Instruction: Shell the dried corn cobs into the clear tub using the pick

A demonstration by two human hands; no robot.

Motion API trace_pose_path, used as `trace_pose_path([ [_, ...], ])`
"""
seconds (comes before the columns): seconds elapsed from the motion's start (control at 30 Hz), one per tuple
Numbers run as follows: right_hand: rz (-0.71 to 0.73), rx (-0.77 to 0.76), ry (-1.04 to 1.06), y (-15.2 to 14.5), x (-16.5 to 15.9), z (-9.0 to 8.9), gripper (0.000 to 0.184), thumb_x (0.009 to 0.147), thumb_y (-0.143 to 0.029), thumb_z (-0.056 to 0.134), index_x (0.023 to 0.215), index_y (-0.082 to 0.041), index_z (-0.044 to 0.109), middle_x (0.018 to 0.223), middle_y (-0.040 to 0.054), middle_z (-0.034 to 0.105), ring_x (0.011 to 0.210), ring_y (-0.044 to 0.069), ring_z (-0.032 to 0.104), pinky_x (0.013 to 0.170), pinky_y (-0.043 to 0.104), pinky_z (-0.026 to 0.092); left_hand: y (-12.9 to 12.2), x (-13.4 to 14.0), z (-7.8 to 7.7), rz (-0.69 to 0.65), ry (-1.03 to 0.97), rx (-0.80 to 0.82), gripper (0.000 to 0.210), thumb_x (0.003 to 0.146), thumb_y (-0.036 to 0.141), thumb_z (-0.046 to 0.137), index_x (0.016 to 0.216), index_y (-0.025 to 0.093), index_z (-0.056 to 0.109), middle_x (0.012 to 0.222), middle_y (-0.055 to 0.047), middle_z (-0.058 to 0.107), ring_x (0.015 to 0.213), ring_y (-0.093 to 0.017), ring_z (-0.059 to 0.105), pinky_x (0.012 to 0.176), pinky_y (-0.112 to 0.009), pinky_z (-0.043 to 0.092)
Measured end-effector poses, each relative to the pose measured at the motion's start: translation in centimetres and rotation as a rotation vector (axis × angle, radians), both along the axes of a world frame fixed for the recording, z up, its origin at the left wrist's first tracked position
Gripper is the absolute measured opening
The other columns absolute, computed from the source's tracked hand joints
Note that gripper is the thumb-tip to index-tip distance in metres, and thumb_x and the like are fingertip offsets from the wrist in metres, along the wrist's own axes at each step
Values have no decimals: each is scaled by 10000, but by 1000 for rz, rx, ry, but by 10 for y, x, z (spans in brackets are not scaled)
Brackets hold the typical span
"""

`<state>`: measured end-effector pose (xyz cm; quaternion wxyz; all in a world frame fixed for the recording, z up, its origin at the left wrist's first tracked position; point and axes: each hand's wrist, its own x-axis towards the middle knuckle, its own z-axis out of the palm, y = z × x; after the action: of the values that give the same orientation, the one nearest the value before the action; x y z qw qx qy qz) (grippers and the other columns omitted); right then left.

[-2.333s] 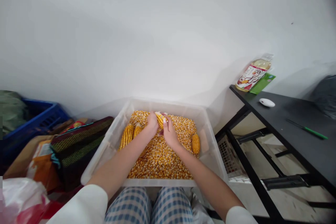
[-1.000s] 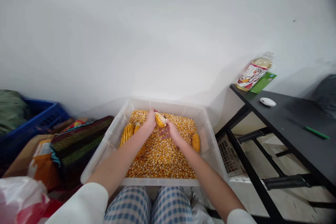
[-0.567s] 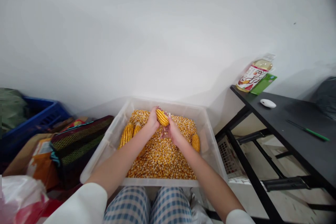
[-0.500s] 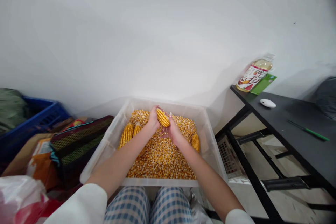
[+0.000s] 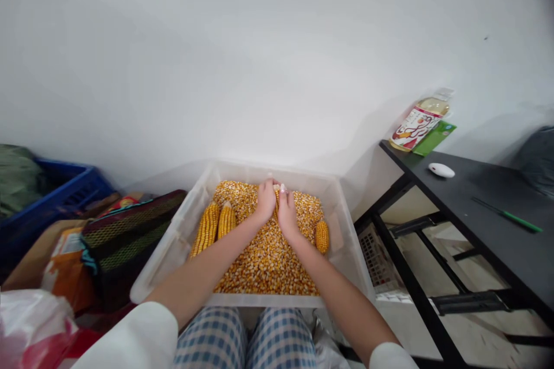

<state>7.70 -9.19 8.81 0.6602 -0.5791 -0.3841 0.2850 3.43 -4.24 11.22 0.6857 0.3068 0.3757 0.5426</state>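
My left hand (image 5: 266, 200) and my right hand (image 5: 286, 211) are closed around one ear of corn (image 5: 276, 196), over the middle of a translucent plastic bin (image 5: 259, 300). Only a narrow yellow strip of that ear shows between them; the hands cover the rest. Loose corn kernels (image 5: 268, 265) fill much of the bin below. Left of my left forearm lie two more ears, a longer corn cob (image 5: 206, 229) and a shorter corn cob (image 5: 227, 219). Another corn cob (image 5: 322, 236) rests on the kernels to the right of my right wrist.
On the right, a black table (image 5: 480, 196) carries an oil bottle (image 5: 418, 124), a green box (image 5: 435, 137), a white computer mouse (image 5: 441, 170) and a green-handled tool (image 5: 515, 218). A blue crate (image 5: 82, 187), striped bag (image 5: 130, 242) and plastic bag (image 5: 34, 323) stand left. A white wall rises behind.
The ear has turned from slanting across the hands to nearly in line with the forearms. Both hands have come closer together and now cover most of it.
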Motion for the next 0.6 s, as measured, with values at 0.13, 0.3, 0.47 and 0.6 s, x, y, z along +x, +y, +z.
trace_pose_path([
  [0.13,-60,4,20,1,3,-3,477,848,-535,246,983,-199,556,1021,56,609,974,173,522,941,348,338,-3,3,-4,1,193,278,322,806,214,483,499,174,571,505,-10,526,563,-138,469,606,-208,366],
  [0.3,28,-14,60,1,6,-4,421,793,-540,405,994,-196,543,1021,61,615,962,179,539,895,334,374,1,5,-10,12,193,293,343,825,232,458,506,183,573,527,-9,529,571,-135,471,601,-205,361],
  [0.47,33,1,121,6,5,-7,442,815,-542,346,947,-188,575,1004,56,628,963,175,544,876,327,391,0,6,-14,18,225,337,322,817,222,482,513,179,578,521,1,530,568,-121,464,602,-193,349],
  [0.6,170,3,122,6,11,-6,480,830,-546,306,1041,-197,560,1085,49,602,1041,166,518,929,326,362,5,6,-16,46,193,215,329,817,220,454,508,174,555,506,-2,528,545,-128,477,583,-207,364],
])
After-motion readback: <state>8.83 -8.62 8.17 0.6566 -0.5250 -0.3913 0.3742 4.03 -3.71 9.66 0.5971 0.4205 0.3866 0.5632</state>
